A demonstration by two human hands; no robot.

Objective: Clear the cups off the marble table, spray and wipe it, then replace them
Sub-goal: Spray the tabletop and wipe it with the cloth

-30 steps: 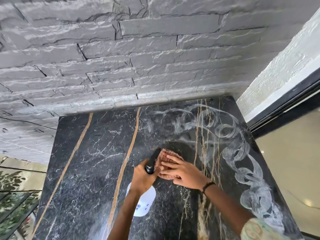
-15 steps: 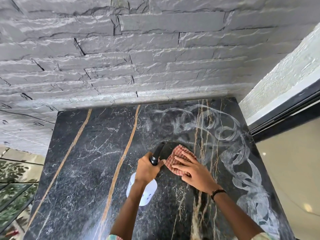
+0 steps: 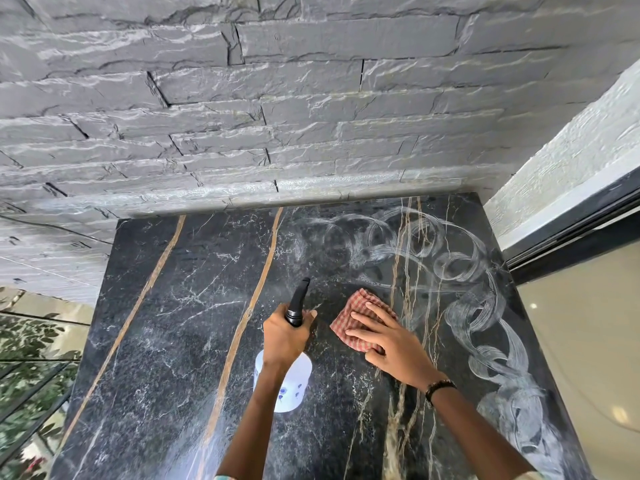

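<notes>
Spray bottle (image 3: 283,386) mostly hidden behind the left hand (image 3: 282,337) curled round its black neck, label unreadable, cups out of view, right hand (image 3: 391,344) with fingers spread flat on checked cloth (image 3: 349,315) mid marble table (image 3: 156,341), white swirled streaks (image 3: 485,313) rightward, stone wall (image 3: 277,116) behind

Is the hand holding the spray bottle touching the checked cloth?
Apart. The head view shows the left hand gripping the spray bottle, with bare dark marble between it and the checked cloth.
</notes>
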